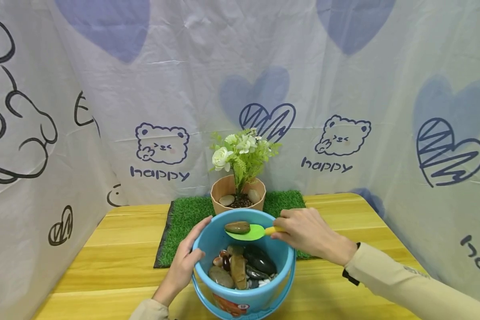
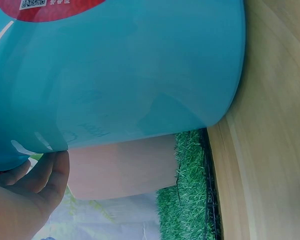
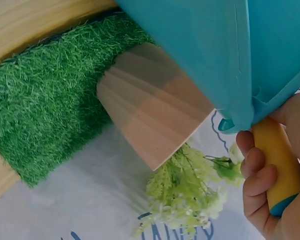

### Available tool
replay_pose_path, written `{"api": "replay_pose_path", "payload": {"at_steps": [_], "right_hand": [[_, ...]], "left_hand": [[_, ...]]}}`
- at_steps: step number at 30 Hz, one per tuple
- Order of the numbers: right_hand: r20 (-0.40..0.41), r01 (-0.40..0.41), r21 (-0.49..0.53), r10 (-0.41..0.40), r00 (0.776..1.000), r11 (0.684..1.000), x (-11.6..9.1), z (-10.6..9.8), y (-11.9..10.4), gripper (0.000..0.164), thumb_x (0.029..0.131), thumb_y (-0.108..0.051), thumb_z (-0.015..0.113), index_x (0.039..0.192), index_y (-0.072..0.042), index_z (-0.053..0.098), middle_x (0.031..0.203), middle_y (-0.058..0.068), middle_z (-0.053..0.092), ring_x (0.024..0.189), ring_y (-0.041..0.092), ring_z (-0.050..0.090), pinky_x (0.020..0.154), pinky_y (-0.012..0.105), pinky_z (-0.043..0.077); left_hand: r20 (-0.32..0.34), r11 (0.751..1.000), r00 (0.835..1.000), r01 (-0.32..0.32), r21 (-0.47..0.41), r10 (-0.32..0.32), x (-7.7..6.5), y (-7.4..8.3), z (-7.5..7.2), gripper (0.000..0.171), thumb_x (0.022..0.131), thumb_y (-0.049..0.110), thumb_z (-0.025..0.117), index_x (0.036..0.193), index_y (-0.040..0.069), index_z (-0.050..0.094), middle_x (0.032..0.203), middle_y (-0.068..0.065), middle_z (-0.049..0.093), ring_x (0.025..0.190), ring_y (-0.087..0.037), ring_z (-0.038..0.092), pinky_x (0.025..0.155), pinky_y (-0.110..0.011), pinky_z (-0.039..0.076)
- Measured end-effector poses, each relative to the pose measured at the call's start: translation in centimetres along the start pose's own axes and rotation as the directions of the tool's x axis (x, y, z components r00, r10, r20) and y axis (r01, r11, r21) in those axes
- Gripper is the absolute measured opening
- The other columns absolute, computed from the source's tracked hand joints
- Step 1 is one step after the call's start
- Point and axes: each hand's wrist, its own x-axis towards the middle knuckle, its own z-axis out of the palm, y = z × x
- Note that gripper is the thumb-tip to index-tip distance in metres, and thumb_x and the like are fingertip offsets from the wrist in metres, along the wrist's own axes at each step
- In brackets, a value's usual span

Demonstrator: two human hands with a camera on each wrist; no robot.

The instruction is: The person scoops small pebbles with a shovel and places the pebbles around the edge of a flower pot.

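Observation:
A blue toy bucket (image 1: pixel 256 298) stands on the table, holding stones in several sizes, among them a long brown stone (image 1: pixel 238 269) and a glossy black stone (image 1: pixel 260 259). At the bucket's left side, my left hand (image 1: pixel 184 258) grips the rim, thumb over the edge and fingers along the outer wall. My right hand (image 1: pixel 304 231) holds a toy shovel by its yellow handle (image 3: pixel 275 155) at the right rim. The shovel's green blade (image 1: pixel 255 233) reaches over the bucket's inside with a brown stone (image 1: pixel 238 228) lying on it. The blade is hidden in the right wrist view.
Behind the bucket, a pinkish flowerpot (image 1: pixel 220 189) with white artificial flowers (image 1: pixel 244 151) and two pale stones stands on a green turf mat (image 1: pixel 192 215). The wooden table (image 1: pixel 92 258) extends to both sides. A printed cloth (image 1: pixel 208 66) hangs around it.

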Motion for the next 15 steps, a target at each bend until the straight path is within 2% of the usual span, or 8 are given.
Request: {"api": "replay_pose_path", "payload": {"at_steps": [5,12,15], "right_hand": [[-0.056,0.016,0.011,-0.016,0.998,1.000,-0.19,0.34,0.15,0.018,0.079,-0.039,0.077,0.077,-0.022,0.070,0.064,-0.010,0.048,0.049,-0.001,0.034,0.042,0.013,0.019],[-0.088,0.015,0.023,-0.013,0.996,1.000,-0.20,0.48,0.14,0.019,0.078,-0.038,0.079,0.084,-0.020,0.075,0.067,-0.009,0.051,0.052,0.000,0.035,0.044,0.012,0.021],[-0.106,0.019,0.021,-0.017,0.994,1.000,-0.24,0.58,0.14,0.020,0.078,-0.038,0.079,0.083,-0.019,0.075,0.068,-0.009,0.052,0.053,0.000,0.036,0.045,0.012,0.022]], "left_hand": [[-0.001,1.000,1.000,0.001,-0.007,-0.001,-0.03,0.05,0.03,0.077,0.082,0.000,0.040,0.153,0.029,0.032,0.156,-0.010,0.036,0.131,-0.038,0.049,0.095,-0.050,0.049],[-0.005,1.000,1.000,-0.014,0.006,0.014,-0.01,0.04,0.01,0.075,0.082,0.000,0.040,0.155,0.016,0.031,0.155,-0.011,0.037,0.130,-0.039,0.050,0.094,-0.048,0.050],[-0.003,1.000,1.000,-0.015,0.005,0.015,0.00,0.04,-0.02,0.075,0.082,0.000,0.040,0.155,0.015,0.031,0.155,-0.012,0.037,0.130,-0.039,0.050,0.094,-0.047,0.050]]}}
